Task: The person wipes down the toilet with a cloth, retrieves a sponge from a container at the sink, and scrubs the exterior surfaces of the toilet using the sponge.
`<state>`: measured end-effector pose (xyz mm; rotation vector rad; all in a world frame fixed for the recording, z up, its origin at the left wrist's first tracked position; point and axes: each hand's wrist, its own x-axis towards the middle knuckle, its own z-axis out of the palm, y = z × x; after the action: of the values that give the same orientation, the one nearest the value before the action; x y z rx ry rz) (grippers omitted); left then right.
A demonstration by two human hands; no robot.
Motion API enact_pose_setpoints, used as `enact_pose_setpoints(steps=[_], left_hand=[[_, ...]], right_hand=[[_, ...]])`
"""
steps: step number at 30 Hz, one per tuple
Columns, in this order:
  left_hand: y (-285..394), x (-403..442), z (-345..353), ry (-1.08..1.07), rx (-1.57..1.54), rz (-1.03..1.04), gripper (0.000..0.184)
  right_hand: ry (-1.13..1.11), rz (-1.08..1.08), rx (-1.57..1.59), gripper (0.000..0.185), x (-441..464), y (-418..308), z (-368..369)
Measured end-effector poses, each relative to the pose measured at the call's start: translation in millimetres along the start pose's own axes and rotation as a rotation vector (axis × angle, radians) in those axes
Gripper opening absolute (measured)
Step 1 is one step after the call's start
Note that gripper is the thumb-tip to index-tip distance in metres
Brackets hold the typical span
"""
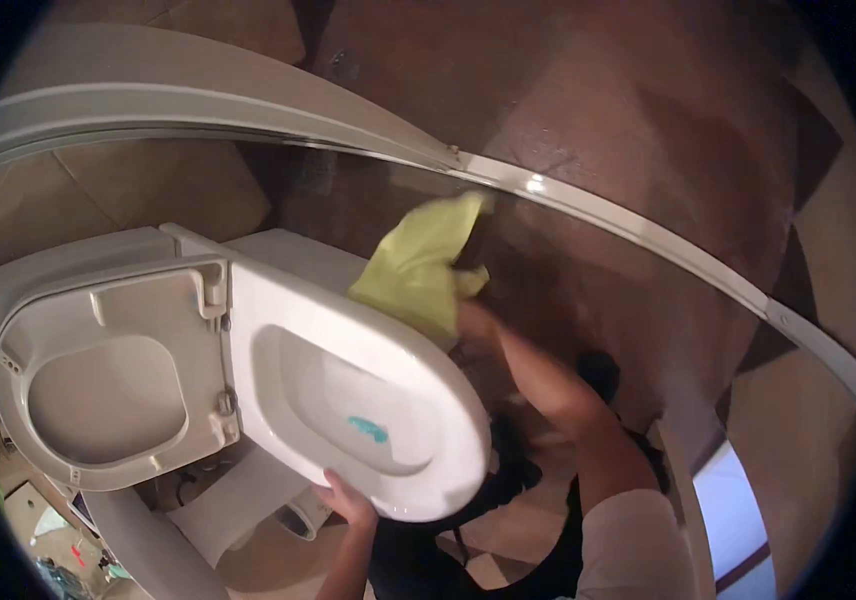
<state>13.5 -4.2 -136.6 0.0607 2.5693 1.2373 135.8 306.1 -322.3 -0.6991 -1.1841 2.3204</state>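
A yellow cloth (413, 262) hangs over the far outer side of the white toilet bowl (463, 420). My right hand (468, 312) is at the cloth's lower right edge, with its fingers mostly hidden behind the fabric. On the near rim of the bowl rests my left hand (346, 498), its fingers apart and touching the rim. Inside the bowl lies a patch of blue-green stuff (368, 430). The toilet's raised seat and lid (203, 370) lean back against the cistern (78, 255).
Beyond the toilet, a curved white shower rail (638, 228) crosses the view. A pale cylindrical object (300, 520) stands below the bowl. Small items (68, 565) lie at the lower left. The person's dark-clad legs show under the arms.
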Motion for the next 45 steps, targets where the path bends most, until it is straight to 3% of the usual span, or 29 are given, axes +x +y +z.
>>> enact_pose_setpoints(steps=[4, 8, 13, 21, 25, 27, 30, 34, 37, 40, 45], left_hand=[[16.3, -10.9, 17.2, 0.048, 0.105, 0.082, 0.048], [15.9, -9.6, 12.7, 0.069, 0.15, -0.042, 0.049], [11.1, -2.0, 10.8, 0.106, 0.243, 0.002, 0.048], [13.0, -4.8, 7.7, 0.143, 0.296, -0.05, 0.049], [18.4, -6.0, 11.4, 0.144, 0.305, -0.05, 0.05], [9.4, -3.2, 5.2, 0.152, 0.286, -0.033, 0.05], [9.3, -2.6, 5.5, 0.162, 0.267, -0.06, 0.051], [11.9, -1.0, 15.9, 0.141, 0.18, -0.054, 0.05], [19.1, -8.8, 14.0, 0.239, 0.275, -0.098, 0.048], [21.5, -7.6, 15.7, 0.178, 0.267, -0.117, 0.046], [27.1, -8.9, 21.7, 0.164, 0.337, -0.083, 0.046]], right_hand=[[-0.141, -0.212, -0.233, 0.053, 69.0, 26.6, 51.5], [-0.282, -0.407, -0.287, 0.053, 162.3, 33.3, 96.8], [-0.324, -0.431, -0.333, 0.053, 240.7, 47.7, 126.6], [-0.148, -0.2, -0.528, 0.052, 238.1, 110.9, 54.1], [-0.142, -0.162, -0.454, 0.052, 271.7, 102.0, 110.0], [-0.18, -0.207, -0.382, 0.052, 263.3, 86.2, 133.9], [-0.407, -0.441, -0.398, 0.05, 201.2, 74.0, 113.1], [-0.496, -0.593, -0.377, 0.051, 175.8, 76.4, 91.5], [-0.484, -0.532, -0.361, 0.051, 234.6, 80.2, 105.5], [-0.409, -0.438, -0.348, 0.051, 283.9, 89.8, 121.7], [-0.39, -0.472, -0.293, 0.051, 240.0, 93.8, 111.8]])
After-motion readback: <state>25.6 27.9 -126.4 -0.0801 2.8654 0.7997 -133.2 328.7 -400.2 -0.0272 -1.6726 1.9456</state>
